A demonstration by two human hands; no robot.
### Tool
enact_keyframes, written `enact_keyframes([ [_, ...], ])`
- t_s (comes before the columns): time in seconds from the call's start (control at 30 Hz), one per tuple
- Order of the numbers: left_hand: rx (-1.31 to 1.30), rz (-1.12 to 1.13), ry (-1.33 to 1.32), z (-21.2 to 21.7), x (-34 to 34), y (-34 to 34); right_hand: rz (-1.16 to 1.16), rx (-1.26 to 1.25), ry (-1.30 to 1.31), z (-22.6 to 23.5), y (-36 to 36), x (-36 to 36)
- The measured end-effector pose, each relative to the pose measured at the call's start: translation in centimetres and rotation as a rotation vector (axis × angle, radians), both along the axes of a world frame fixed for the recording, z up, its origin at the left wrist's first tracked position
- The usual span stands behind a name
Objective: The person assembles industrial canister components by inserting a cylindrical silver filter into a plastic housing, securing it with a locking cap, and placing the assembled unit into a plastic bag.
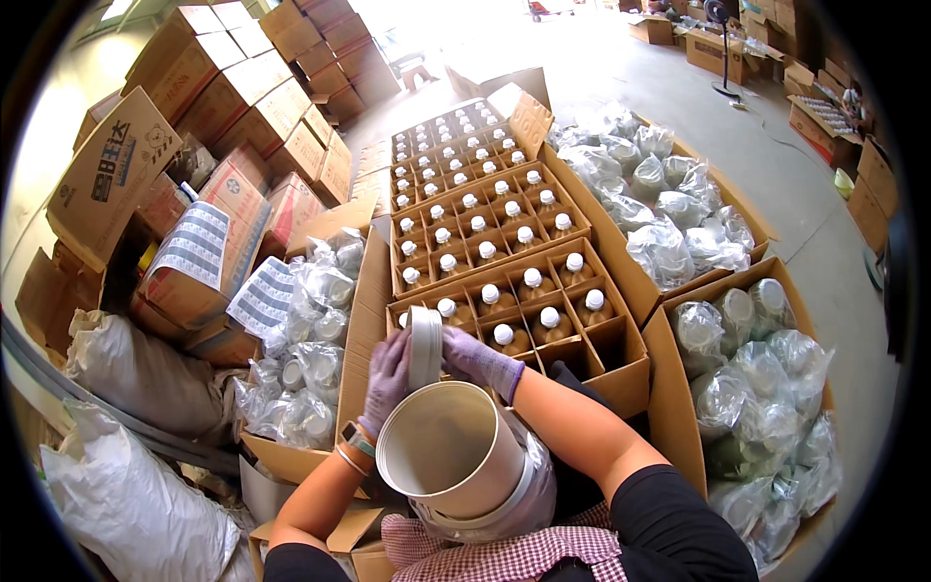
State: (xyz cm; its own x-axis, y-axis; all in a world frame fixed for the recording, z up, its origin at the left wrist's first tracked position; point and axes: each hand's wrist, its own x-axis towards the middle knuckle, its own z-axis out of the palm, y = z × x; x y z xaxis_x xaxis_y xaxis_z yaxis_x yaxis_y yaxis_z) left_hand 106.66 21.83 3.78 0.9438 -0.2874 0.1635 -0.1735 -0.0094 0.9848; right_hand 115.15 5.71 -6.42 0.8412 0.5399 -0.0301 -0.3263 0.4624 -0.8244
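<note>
**Gloved hands work a roll of white tape over a carton of bottles**

A roll of white tape [424,344] stands on edge between two hands in pale purple gloves, held just above the near corner of a divided cardboard carton [621,373]. The left hand [388,378] is closed along the roll's left side, a watch and bracelets at the wrist; the right hand [480,361] curls round its right side, fingers wrapped on the rim. Both forearms rise from the lower edge and bend inward, meeting over a large white tube-shaped container [451,456], its mouth open, that rests in the person's lap.

By the look of it the packing is well along. The nearest carton holds white-capped amber bottles [550,320] in most cells, with a few cells at its right end vacant. Further cartons [456,184] behind it appear full, flaps open and none yet sealed.

To the left an open box holds plastic-wrapped bottles [310,369], and two boxes on the right hold more wrapped bundles [669,223]. Stacked cartons [242,87] line the wall at far left above white sacks [136,504]; a pedestal fan [720,39] stands on the concrete floor beyond.
</note>
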Motion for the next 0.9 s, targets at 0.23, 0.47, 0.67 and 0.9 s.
enact_keyframes([
  [0.23, -0.382, 0.007, 0.524, 1.7, -0.1, 0.6, -0.584, -0.717, -1.001, 6.5, 0.3, -3.9],
  [0.47, 0.913, 0.175, -0.768, -0.8, -0.7, -2.8, -0.026, 0.618, 0.305, -0.1, 1.7, -1.1],
  [0.67, 0.667, 0.339, -0.830, -1.5, 0.4, 2.4, 0.288, 0.083, 0.116, 2.5, -3.0, 1.5],
  [0.9, -1.012, -0.201, 0.152, 7.8, -3.6, 0.6, 0.335, -1.402, -1.050, 1.5, -11.4, 2.6],
])
